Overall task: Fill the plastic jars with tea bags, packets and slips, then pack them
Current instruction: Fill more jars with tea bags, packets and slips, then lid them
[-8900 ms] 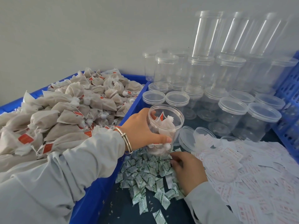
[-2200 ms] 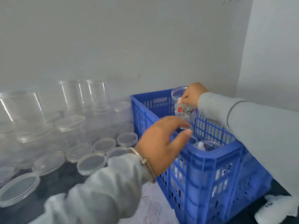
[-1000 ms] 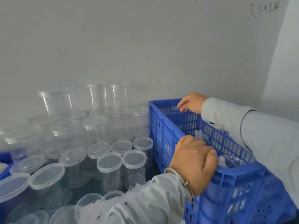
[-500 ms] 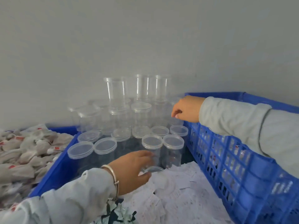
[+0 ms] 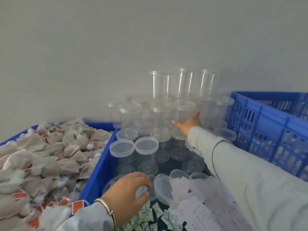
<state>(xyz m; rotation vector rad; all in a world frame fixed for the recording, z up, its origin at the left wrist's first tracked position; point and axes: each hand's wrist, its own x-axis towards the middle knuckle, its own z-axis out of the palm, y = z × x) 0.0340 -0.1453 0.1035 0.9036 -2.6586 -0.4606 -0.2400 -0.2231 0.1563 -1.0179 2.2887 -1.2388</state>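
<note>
Head view showed your containers first: the shallow blue plastic bin [image 5: 98, 165] on your left was heaped with grey-brown fabric tea bags [image 5: 41, 155] carrying small red tags. The tall blue slotted plastic crate [image 5: 260, 124] on your right showed pale shapes through its slots, but you could not tell what they were. Between them stood the clear round plastic jars [image 5: 160, 120], lidded and empty, stacked in tiers against the grey wall, with lower ones in front on the dark surface.

Nearer you lay loose clear round lids [image 5: 164, 189], a spread of white printed paper slips [image 5: 196, 207] and a pile of small green-and-white packets [image 5: 150, 217]. Your right sleeve crossed over the front jars and hid some of them.

Your right hand [image 5: 189, 125] reached into the stack with thumb and fingers spread wide around one clear lidded jar [image 5: 184, 112] in the middle tier; whether it touched was unclear. Your left hand [image 5: 128, 192], a metal bangle [image 5: 106, 209] at the wrist, had its fingers curled downward on a clear lid beside the packets.
</note>
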